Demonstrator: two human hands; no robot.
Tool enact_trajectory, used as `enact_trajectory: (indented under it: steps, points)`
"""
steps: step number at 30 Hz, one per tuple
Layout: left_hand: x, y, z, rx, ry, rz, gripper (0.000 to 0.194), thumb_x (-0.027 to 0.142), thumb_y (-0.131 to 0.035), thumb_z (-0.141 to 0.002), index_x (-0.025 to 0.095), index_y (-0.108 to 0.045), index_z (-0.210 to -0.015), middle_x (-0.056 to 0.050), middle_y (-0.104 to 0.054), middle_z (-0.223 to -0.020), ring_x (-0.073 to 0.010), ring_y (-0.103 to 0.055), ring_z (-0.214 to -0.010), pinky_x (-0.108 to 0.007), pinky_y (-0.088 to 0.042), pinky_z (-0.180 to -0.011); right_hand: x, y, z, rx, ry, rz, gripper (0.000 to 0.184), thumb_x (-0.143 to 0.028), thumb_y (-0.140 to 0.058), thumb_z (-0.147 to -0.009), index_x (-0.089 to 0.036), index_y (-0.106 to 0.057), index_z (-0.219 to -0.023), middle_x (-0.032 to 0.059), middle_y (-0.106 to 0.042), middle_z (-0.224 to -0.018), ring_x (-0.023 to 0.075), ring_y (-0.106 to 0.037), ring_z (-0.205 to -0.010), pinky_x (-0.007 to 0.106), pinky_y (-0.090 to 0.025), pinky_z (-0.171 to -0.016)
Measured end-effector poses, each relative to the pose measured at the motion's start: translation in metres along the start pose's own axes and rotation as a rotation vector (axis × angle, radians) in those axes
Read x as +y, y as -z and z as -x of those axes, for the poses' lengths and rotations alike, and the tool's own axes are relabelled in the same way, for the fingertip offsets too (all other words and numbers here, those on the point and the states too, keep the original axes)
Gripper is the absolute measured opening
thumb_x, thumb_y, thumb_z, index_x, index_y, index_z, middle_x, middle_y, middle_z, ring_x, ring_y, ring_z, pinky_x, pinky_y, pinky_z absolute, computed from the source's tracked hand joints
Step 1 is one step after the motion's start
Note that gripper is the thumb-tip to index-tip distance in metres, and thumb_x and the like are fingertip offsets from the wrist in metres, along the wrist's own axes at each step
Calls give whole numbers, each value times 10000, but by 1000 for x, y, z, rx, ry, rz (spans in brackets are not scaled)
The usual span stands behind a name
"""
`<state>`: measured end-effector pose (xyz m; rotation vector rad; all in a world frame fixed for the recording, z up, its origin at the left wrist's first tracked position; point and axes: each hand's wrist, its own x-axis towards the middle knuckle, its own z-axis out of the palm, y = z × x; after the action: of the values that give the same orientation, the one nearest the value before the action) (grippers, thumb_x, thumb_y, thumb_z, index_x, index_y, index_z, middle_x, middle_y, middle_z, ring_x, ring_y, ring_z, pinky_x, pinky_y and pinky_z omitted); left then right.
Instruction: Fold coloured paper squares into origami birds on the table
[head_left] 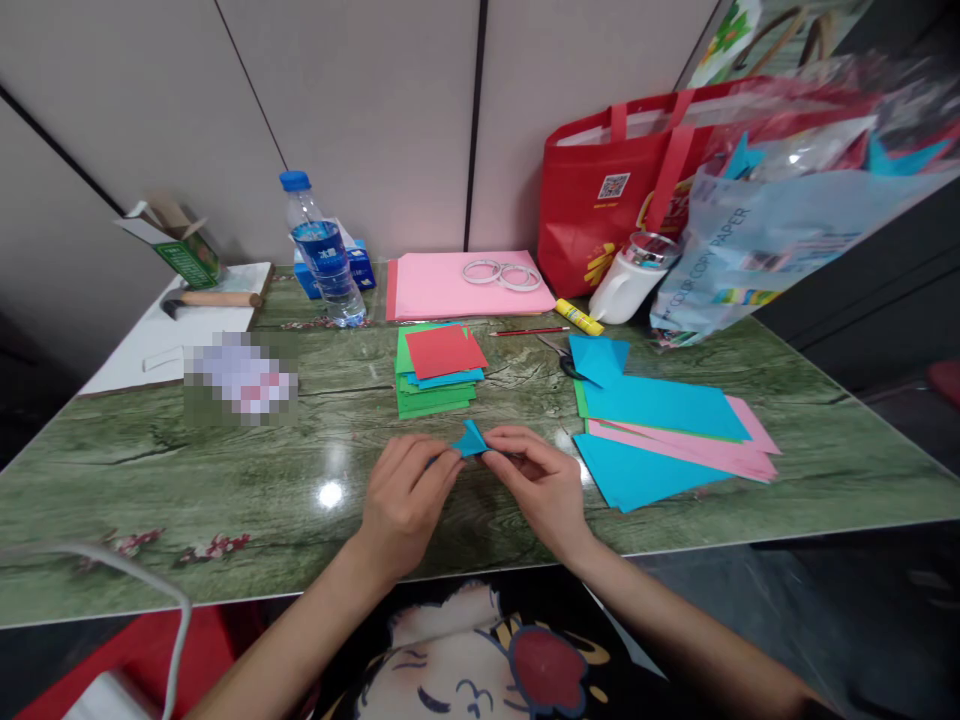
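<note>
A small folded piece of blue paper (472, 440) rests low over the green tabletop (300, 470), pinched from both sides. My left hand (409, 500) grips its left end with curled fingers. My right hand (536, 480) pinches its right end between thumb and fingers. A stack of small square sheets (439, 370), red on top of blue and green, lies just beyond my hands. To the right lie larger blue and pink sheets (667, 430).
At the back stand a water bottle (322, 250), pink paper (457, 285) with tape rolls (502, 273), a glue stick (579, 318), a red pencil (529, 331), a white jug (626, 285), a red bag (622, 190) and a plastic bag (780, 240). Scissors (564, 360) lie partly under blue paper.
</note>
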<state>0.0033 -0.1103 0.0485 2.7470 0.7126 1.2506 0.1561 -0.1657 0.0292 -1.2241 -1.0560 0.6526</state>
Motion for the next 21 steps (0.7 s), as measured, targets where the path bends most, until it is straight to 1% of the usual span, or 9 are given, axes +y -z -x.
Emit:
enact_trajectory:
  steps: [3, 7, 10, 12, 14, 16, 18, 19, 21]
  points:
    - [0, -1, 3, 18, -24, -37, 119, 96, -558, -814, 144, -594, -916, -64, -651, -779, -161, -561, -722, -291, -441, -640, 1, -1, 1, 2, 16, -9, 114, -188, -655, -744, -224, -700, -842, 49, -666, -902, 175, -624, -875, 290, -532, -714]
    - [-4, 0, 5, -23, -73, -90, 151, 75, -510, -824, 133, -596, -934, -86, -678, -812, -186, -585, -754, -315, -449, -662, 2, 3, 0, -52, 63, 24, 126, -179, -667, -735, -235, -704, -843, 45, -666, -888, 177, -626, -861, 299, -530, -717]
    - [-6, 4, 8, -8, -205, -157, 205, 92, -441, -853, 110, -597, -985, -120, -694, -881, -218, -607, -813, -343, -468, -694, 0, 7, 0, -121, 79, 52, 126, -182, -663, -742, -232, -698, -853, 55, -664, -904, 188, -623, -878, 316, -530, -728]
    - [-6, 9, 10, 9, -288, -196, 236, 101, -419, -864, 101, -597, -1018, -127, -698, -910, -201, -623, -761, -313, -473, -653, -2, 9, -1, -154, 54, -24, 135, -198, -700, -712, -229, -685, -842, 57, -660, -936, 200, -611, -931, 341, -517, -788]
    - [-4, 14, 12, 3, -328, -219, 251, 103, -422, -864, 96, -600, -1040, -132, -697, -935, -175, -634, -708, -282, -477, -620, -3, 10, -2, -189, -17, -158, 152, -247, -743, -673, -225, -670, -805, 59, -648, -1005, 215, -585, -1006, 354, -497, -839]
    - [-3, 18, 15, 7, -343, -208, 257, 94, -430, -859, 91, -603, -1049, -132, -696, -952, -178, -648, -756, -280, -501, -663, -2, 10, -3, -229, -123, -295, 147, -337, -719, -699, -216, -657, -754, 58, -621, -1092, 215, -570, -1038, 342, -497, -839]
    - [-4, 19, 18, 22, -346, -161, 262, 72, -436, -851, 86, -605, -1052, -129, -693, -969, -201, -646, -879, -302, -515, -762, -1, 10, -2, -264, -261, -388, 208, -409, -643, -760, -204, -652, -725, 53, -607, -1125, 192, -602, -951, 313, -529, -755]
    - [-5, 18, 20, 23, -335, -120, 269, 64, -441, -849, 92, -603, -1061, -123, -690, -985, -206, -636, -933, -310, -513, -806, 0, 10, -2, -289, -327, -412, 235, -424, -620, -775, -198, -655, -723, 51, -623, -1086, 176, -619, -870, 301, -542, -699]
    - [-6, 13, 24, 19, -259, 11, 280, 74, -464, -849, 133, -598, -1087, -95, -682, -1021, -194, -628, -977, -301, -513, -849, 0, 11, 0, -358, -429, -422, 241, -425, -624, -768, -189, -669, -753, 39, -660, -915, 146, -621, -701, 281, -555, -593]
